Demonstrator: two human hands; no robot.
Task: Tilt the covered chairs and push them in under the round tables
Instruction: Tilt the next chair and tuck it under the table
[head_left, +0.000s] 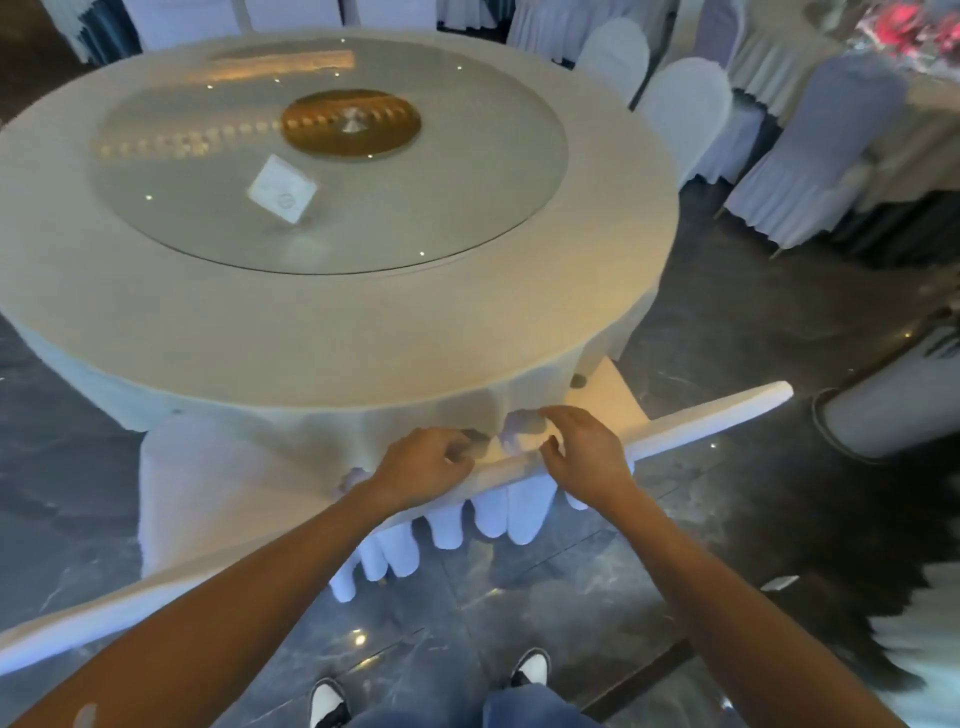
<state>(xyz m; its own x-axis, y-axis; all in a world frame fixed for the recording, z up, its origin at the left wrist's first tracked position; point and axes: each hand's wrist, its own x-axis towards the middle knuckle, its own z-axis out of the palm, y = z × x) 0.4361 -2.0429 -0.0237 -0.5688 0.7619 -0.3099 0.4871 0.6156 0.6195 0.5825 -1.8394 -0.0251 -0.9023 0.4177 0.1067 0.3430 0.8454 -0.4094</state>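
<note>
A round table (363, 338) with a cream cloth fills the middle of the view. Two white covered chairs lean against its near edge. The right chair (717, 415) is tilted forward, its seat tucked under the cloth and its pleated skirt hanging below. My left hand (426, 462) curls around the left end of that chair's top edge. My right hand (582, 452) arches over the same edge a little further right, thumb on the near side. The left chair (208, 493) is tilted the same way, and my left forearm crosses over its back.
A glass turntable (208, 156) with a gold hub and a white card (283, 189) sits on the table. More covered chairs (685, 109) and another clothed table stand at the back right. A covered chair (893, 400) stands at the right on dark marble floor. My shoes (530, 667) are below.
</note>
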